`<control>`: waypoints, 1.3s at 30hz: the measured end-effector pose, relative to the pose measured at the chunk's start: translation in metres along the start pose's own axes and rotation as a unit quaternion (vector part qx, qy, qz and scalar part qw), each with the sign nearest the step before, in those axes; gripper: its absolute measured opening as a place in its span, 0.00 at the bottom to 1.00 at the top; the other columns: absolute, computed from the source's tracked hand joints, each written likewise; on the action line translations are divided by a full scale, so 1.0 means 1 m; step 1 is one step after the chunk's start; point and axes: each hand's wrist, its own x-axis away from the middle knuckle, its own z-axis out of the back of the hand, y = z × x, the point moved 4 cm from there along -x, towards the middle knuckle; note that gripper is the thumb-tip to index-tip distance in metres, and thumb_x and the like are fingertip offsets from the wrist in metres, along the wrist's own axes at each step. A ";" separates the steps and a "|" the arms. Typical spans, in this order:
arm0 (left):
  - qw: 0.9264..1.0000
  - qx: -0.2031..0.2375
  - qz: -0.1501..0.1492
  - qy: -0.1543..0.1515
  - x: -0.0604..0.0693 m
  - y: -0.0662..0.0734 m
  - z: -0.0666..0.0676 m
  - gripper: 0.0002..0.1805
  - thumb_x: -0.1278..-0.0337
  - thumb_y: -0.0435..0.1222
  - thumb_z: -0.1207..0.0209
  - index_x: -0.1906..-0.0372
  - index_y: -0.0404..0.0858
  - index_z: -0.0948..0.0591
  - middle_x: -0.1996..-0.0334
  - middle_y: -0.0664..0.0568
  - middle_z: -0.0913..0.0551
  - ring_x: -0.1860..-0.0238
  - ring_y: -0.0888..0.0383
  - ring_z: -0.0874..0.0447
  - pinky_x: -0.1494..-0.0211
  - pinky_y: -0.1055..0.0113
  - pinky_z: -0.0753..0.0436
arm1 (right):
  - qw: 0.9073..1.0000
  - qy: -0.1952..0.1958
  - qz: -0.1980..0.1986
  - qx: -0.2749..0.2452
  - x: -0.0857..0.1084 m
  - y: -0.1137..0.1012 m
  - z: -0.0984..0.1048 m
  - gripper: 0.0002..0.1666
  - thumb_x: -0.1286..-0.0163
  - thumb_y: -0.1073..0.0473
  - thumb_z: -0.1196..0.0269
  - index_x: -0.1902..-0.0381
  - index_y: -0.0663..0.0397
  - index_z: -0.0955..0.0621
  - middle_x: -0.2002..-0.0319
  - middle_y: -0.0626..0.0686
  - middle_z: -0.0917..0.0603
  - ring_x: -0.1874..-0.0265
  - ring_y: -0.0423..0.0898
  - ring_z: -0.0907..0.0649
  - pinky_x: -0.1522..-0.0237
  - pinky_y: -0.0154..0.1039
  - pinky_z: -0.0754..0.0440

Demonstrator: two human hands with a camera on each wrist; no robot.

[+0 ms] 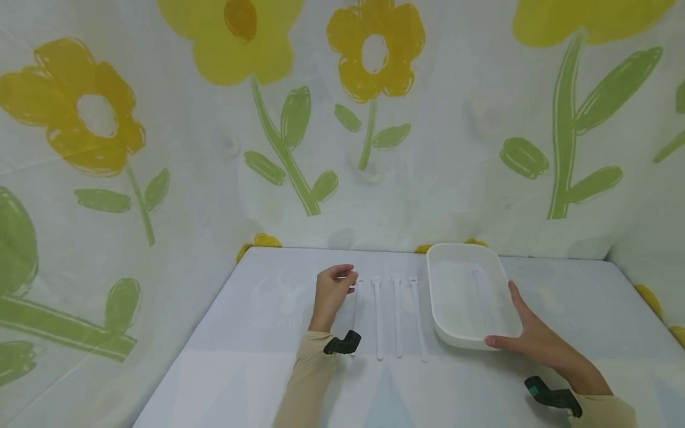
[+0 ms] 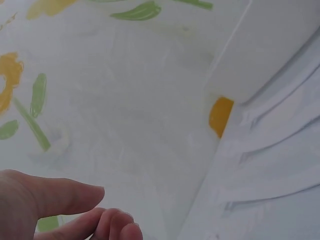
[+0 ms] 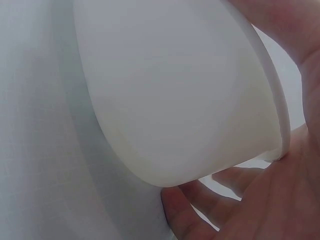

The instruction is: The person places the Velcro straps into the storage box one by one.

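Note:
Several slim white sticks (image 1: 398, 315), each with a small wider head at the far end, lie roughly parallel on the table; their exact kind is hard to tell. My left hand (image 1: 333, 291) hovers by the head of the leftmost stick, its fingers loosely bent. Nothing shows between thumb (image 2: 75, 196) and fingers in the left wrist view. To the right is a white rectangular plastic tub (image 1: 439, 297) with rounded corners. My right hand (image 1: 537, 342) holds its near right corner, thumb at the front and fingers along the side. A faint slim shape (image 1: 478, 285) shows inside the tub.
A pale table (image 1: 241, 368) carries everything. Its far edge meets a hanging white cloth (image 1: 439, 178) printed with yellow flowers and green stems, which also encloses the left and right sides. Both wrists wear a black band-mounted device (image 1: 342, 343).

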 end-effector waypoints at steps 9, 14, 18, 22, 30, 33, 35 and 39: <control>0.999 -0.035 0.032 -0.007 -0.003 -0.009 0.001 0.16 0.37 0.31 0.35 0.47 0.28 0.15 0.58 0.40 0.13 0.65 0.60 0.14 0.61 0.69 0.09 | 1.000 -0.012 -0.004 -0.012 -0.003 0.001 0.002 0.84 0.39 0.38 0.26 0.23 0.44 0.84 0.22 0.73 0.79 0.24 0.82 0.64 0.31 0.85 0.56; 0.998 -0.055 0.038 -0.011 -0.003 -0.015 0.001 0.16 0.37 0.31 0.35 0.48 0.27 0.15 0.59 0.40 0.12 0.65 0.59 0.13 0.62 0.69 0.09 | 1.000 -0.009 -0.003 -0.007 -0.003 0.003 0.000 0.84 0.39 0.38 0.26 0.23 0.45 0.84 0.22 0.73 0.78 0.24 0.82 0.63 0.31 0.86 0.55; 0.997 -0.071 0.040 -0.012 -0.003 -0.018 0.000 0.15 0.38 0.31 0.35 0.48 0.27 0.15 0.60 0.40 0.12 0.65 0.57 0.12 0.63 0.68 0.09 | 1.000 -0.001 0.006 -0.006 -0.003 0.003 0.000 0.84 0.39 0.40 0.26 0.22 0.46 0.83 0.22 0.75 0.76 0.24 0.83 0.61 0.31 0.86 0.54; 0.995 -0.083 0.047 -0.016 -0.004 -0.022 0.000 0.15 0.38 0.31 0.34 0.49 0.27 0.15 0.61 0.40 0.12 0.67 0.56 0.12 0.63 0.68 0.09 | 1.000 0.004 0.012 -0.005 -0.002 0.002 0.001 0.83 0.39 0.40 0.26 0.22 0.46 0.82 0.22 0.75 0.75 0.25 0.84 0.61 0.32 0.86 0.53; 0.991 -0.115 0.058 -0.022 -0.004 -0.030 -0.002 0.15 0.39 0.32 0.33 0.51 0.27 0.15 0.63 0.40 0.11 0.73 0.58 0.13 0.66 0.68 0.10 | 1.000 -0.002 -0.001 0.002 -0.002 0.000 0.001 0.85 0.40 0.38 0.26 0.23 0.48 0.83 0.22 0.75 0.76 0.24 0.83 0.60 0.31 0.85 0.52; 0.989 -0.130 0.059 -0.024 -0.004 -0.032 -0.002 0.14 0.40 0.32 0.32 0.52 0.27 0.14 0.65 0.41 0.11 0.75 0.60 0.14 0.68 0.70 0.12 | 1.000 -0.006 -0.012 0.008 -0.003 0.000 0.001 0.85 0.40 0.36 0.27 0.23 0.48 0.84 0.23 0.75 0.77 0.24 0.83 0.60 0.31 0.85 0.51; 0.988 -0.139 0.058 -0.025 -0.004 -0.033 -0.002 0.14 0.41 0.33 0.32 0.53 0.28 0.14 0.65 0.42 0.11 0.76 0.60 0.15 0.70 0.71 0.14 | 1.000 -0.008 -0.018 0.012 -0.003 0.000 0.002 0.85 0.40 0.34 0.27 0.23 0.48 0.84 0.23 0.74 0.77 0.24 0.83 0.59 0.31 0.85 0.50; 0.985 -0.156 0.062 -0.026 -0.004 -0.035 -0.002 0.14 0.42 0.34 0.31 0.54 0.28 0.14 0.67 0.43 0.11 0.78 0.62 0.17 0.72 0.73 0.17 | 1.000 -0.003 -0.010 0.012 -0.004 0.000 0.002 0.85 0.40 0.36 0.27 0.23 0.48 0.84 0.22 0.75 0.77 0.24 0.83 0.58 0.31 0.85 0.50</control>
